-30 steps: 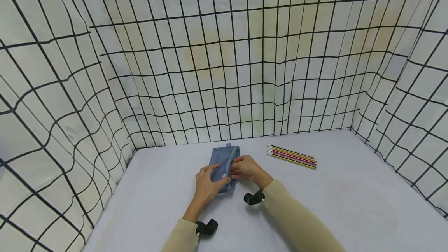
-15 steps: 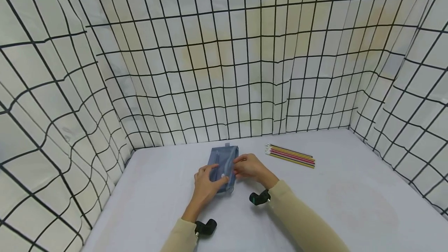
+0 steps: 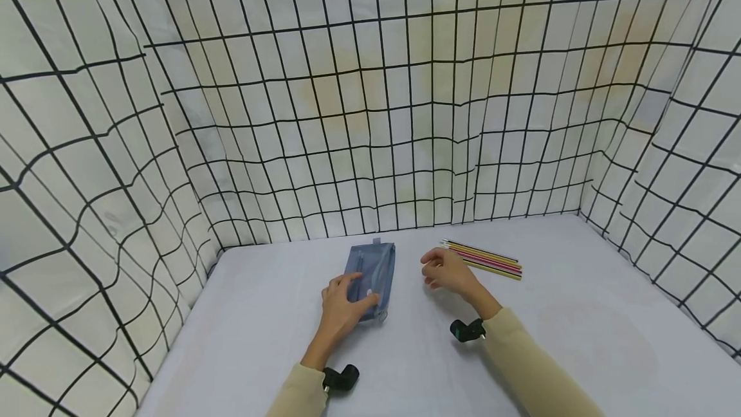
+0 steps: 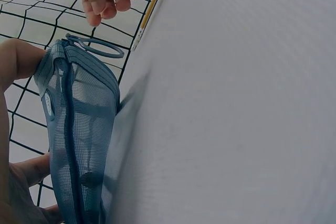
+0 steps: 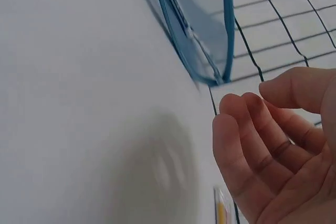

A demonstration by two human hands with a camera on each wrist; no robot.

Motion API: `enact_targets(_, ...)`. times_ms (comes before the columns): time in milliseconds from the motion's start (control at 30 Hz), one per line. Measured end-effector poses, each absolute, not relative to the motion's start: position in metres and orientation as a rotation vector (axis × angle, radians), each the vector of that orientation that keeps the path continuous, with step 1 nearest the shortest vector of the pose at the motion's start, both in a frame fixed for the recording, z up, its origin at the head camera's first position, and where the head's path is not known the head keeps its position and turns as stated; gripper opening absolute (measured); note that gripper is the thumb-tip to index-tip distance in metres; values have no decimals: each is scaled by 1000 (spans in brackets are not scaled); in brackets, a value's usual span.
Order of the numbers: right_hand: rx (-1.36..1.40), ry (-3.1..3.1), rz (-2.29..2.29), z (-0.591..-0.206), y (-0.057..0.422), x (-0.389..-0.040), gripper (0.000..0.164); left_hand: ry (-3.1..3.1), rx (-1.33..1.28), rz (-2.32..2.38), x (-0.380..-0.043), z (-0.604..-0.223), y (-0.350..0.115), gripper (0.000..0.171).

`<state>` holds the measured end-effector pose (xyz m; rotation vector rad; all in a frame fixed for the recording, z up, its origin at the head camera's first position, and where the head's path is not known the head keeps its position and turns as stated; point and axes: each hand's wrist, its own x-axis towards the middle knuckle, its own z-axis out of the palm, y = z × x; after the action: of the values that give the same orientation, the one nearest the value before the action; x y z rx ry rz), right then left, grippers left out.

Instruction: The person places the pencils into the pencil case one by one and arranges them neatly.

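A blue mesh pencil case point(image 3: 382, 262) lies on the white table, in front of the person. The left hand point(image 3: 341, 304) grips it from the left, thumb across the near part and fingers along the far side. In the left wrist view a dark zip runs down the side of the pencil case point(image 4: 86, 114), and a loop point(image 4: 102, 51) sticks out at its end. To the right of the case, the right hand point(image 3: 451, 272) hovers with loosely bent fingers and nothing between them. Its fingertips are close to a row of pencils point(image 3: 489, 262), whose left ends it partly covers.
Black wrist cameras point(image 3: 341, 378) sit on both forearms. White walls with a black grid point(image 3: 370, 114) enclose the table point(image 3: 231, 340) at the back and sides. In the right wrist view, pencil ends point(image 5: 221, 211) show below the hand.
The right hand has let go of the pencil case edge and moved right, towards the pencils. The left hand and the case have stayed in place.
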<state>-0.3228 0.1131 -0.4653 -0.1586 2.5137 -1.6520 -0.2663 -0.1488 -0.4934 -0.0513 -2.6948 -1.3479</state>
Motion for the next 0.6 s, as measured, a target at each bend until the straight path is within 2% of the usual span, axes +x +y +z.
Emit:
enact_targets(267,-291,2712,-1517,-465,153,-324,27,-2695,-68,-1345,-266,-492,-149,72)
enact_targets(600,-374,2932,-1334,-464,180,-329,25,-2690,-72,-1350,-266,-494,-150,72)
